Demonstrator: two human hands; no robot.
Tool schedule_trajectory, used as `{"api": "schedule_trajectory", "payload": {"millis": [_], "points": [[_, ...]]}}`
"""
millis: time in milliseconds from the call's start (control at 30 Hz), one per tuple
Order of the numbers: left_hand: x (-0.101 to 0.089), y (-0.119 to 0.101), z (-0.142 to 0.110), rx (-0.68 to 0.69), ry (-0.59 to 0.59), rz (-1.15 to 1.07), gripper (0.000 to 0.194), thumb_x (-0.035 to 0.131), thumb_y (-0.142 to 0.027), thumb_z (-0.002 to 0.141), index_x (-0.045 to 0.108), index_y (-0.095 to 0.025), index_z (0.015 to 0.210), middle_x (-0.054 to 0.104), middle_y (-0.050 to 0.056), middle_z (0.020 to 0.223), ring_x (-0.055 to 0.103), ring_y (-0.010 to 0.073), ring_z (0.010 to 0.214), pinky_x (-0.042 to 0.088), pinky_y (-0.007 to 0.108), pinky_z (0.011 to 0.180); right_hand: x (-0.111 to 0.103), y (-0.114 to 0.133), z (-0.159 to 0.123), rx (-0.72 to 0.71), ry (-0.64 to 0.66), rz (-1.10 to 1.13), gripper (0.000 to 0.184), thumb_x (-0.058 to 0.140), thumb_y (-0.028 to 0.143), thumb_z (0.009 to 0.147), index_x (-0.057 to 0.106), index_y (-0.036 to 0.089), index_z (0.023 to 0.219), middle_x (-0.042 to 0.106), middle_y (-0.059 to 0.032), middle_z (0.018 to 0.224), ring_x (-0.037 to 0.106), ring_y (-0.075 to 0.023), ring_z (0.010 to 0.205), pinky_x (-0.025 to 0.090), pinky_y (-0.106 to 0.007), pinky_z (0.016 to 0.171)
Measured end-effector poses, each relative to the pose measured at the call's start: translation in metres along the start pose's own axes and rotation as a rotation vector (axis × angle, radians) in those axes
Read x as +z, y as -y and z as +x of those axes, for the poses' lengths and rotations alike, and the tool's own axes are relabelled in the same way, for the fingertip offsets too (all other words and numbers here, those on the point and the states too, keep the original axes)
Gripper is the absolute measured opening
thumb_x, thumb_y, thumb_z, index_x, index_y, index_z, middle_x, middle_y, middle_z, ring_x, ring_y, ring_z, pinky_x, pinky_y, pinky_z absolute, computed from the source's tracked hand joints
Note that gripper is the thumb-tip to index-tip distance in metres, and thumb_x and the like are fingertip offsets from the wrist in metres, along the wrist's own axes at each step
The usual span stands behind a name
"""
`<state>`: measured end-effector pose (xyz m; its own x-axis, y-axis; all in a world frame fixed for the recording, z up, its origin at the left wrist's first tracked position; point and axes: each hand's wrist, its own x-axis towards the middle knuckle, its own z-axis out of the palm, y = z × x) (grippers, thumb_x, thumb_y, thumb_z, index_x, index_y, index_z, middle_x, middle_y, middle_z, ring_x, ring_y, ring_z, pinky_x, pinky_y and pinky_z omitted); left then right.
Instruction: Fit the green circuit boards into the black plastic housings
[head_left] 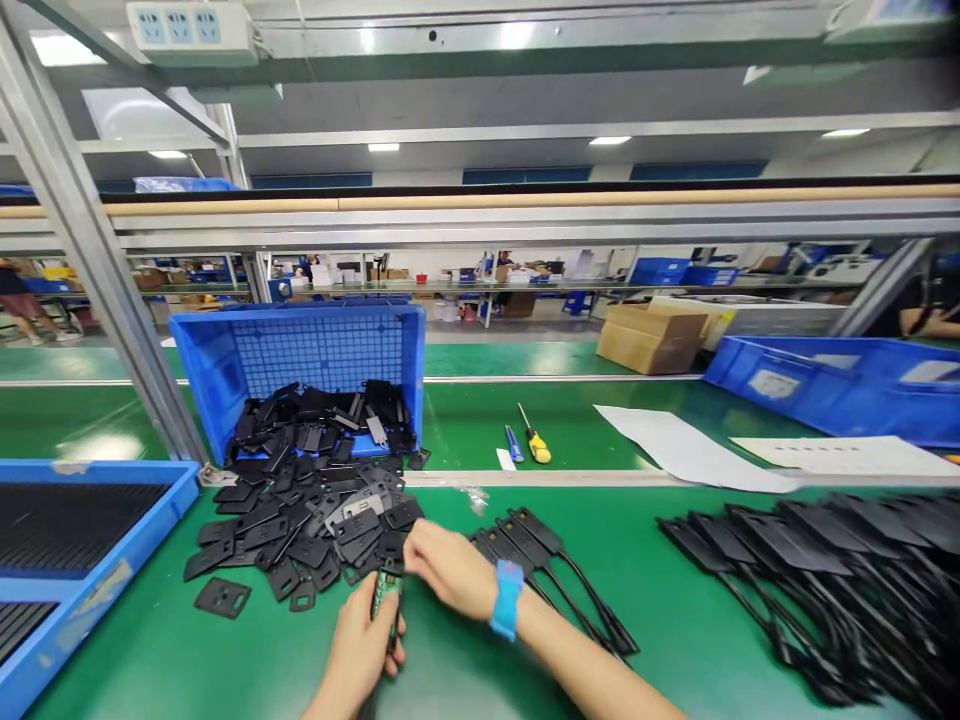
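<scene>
My left hand (358,635) is closed around a slim black unit with a green circuit board (385,590) showing on its upper side. A cable appears to run down from below this hand. My right hand (446,568), with a blue band (508,598) at its wrist, is curled just right of the board's top end. Its fingertips are hidden, so what they pinch cannot be made out. Beyond both hands spreads a heap of flat black plastic covers (300,535). Several black units with cables (534,530) lie right of my right hand.
A tipped blue crate (180,375) spills covers onto the green bench (247,665). Left stands a blue tray (112,600) with black parts. Behind lie a yellow screwdriver (537,445), a blue cutter (514,443) and paper (682,450). Many cabled units (810,560) are at right.
</scene>
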<state>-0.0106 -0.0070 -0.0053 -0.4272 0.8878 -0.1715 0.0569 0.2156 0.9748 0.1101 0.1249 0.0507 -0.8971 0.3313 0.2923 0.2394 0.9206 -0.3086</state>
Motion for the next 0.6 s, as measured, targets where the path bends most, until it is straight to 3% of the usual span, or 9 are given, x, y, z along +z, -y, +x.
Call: {"api": "schedule_trajectory", "payload": {"millis": [133,267,400,500,600], "points": [[0.001,-0.003,0.001,-0.024,-0.039,-0.159,0.058,0.058,-0.065,0.071,0.050,-0.016,0.101,0.057,0.001,0.067,0.058,0.0143,0.046,0.040,0.019,0.032,-0.014,-0.062,0.004,0.336,-0.057,-0.124,0.012,0.047,0.010,0.090,0.058,0.013,0.086,0.060,-0.0073,0.088,0.058,-0.0170,0.083,0.046,-0.029,0.073],[0.002,-0.012,-0.004,-0.018,0.001,-0.266,0.053,0.071,-0.052,0.068,0.055,-0.015,0.103,0.056,0.002,0.072,0.058,0.0142,0.057,0.045,0.019,0.038,-0.017,-0.099,0.011,0.473,-0.054,-0.179,0.011,0.059,0.023,0.089,0.060,0.012,0.091,0.061,-0.0047,0.091,0.060,-0.0164,0.082,0.051,-0.033,0.074],[0.000,-0.016,-0.008,-0.021,0.043,-0.375,0.054,0.079,-0.034,0.061,0.057,-0.014,0.106,0.060,0.004,0.078,0.057,0.0143,0.066,0.048,0.020,0.047,-0.006,-0.087,0.029,0.340,-0.017,-0.082,0.009,0.061,0.020,0.086,0.064,0.015,0.093,0.064,-0.0049,0.096,0.061,-0.0147,0.080,0.050,-0.031,0.077],[-0.003,-0.017,-0.006,-0.063,0.089,-0.414,0.058,0.081,-0.030,0.061,0.055,-0.014,0.111,0.063,0.006,0.084,0.059,0.0144,0.071,0.051,0.020,0.055,0.009,-0.066,0.045,0.156,0.027,0.052,0.030,0.069,0.019,0.079,0.063,0.024,0.109,0.064,-0.0023,0.107,0.061,-0.0122,0.079,0.048,-0.024,0.081],[-0.005,-0.017,-0.005,-0.097,0.113,-0.408,0.063,0.079,-0.037,0.065,0.051,-0.015,0.116,0.064,0.008,0.090,0.063,0.0170,0.076,0.052,0.023,0.061,0.020,-0.052,0.054,0.066,0.030,0.131,0.046,0.071,0.017,0.076,0.058,0.025,0.120,0.062,-0.0039,0.112,0.061,-0.0153,0.088,0.047,-0.026,0.084]]}}
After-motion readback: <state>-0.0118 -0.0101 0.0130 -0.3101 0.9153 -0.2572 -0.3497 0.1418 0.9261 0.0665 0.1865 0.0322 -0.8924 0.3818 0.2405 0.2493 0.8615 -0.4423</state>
